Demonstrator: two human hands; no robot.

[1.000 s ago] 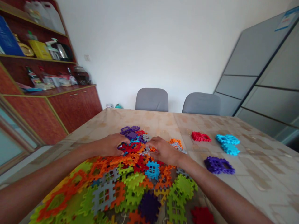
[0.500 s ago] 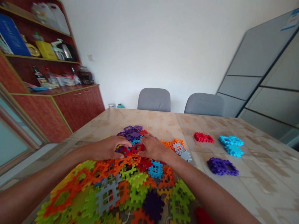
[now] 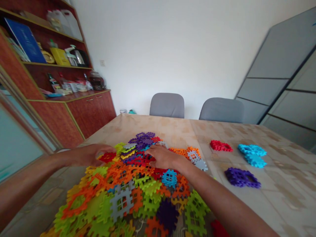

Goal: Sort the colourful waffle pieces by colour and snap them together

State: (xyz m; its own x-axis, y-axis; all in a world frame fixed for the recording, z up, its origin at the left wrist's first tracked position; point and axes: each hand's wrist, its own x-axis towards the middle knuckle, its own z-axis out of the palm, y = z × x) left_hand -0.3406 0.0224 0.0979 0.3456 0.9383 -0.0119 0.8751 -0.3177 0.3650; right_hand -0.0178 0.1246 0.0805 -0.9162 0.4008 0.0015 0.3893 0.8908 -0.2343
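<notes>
A large heap of interlocking plastic building pieces (image 3: 122,200) in many colours lies before me, with toothed edges and window-like cut-outs. My left hand (image 3: 87,154) is at the heap's left edge, its fingers closed on a red building piece (image 3: 108,157). Over the far middle of the pile reaches my right hand (image 3: 161,157), thumb and fingers apart, next to red pieces (image 3: 138,160); some fingertips are hidden. A short stack of yellow, green and purple pieces (image 3: 128,154) sits between the hands. Purple pieces (image 3: 144,140) lie just beyond them.
On the table's right are separate groups of red pieces (image 3: 221,145), light blue pieces (image 3: 253,154) and purple pieces (image 3: 242,177). Two grey chairs (image 3: 167,105) stand at the far edge. A wooden cabinet (image 3: 91,112) is at the left.
My left hand has moved left, away from the middle of the pile, with a red building piece in it. My right hand stays over the red pieces. The view has turned slightly left.
</notes>
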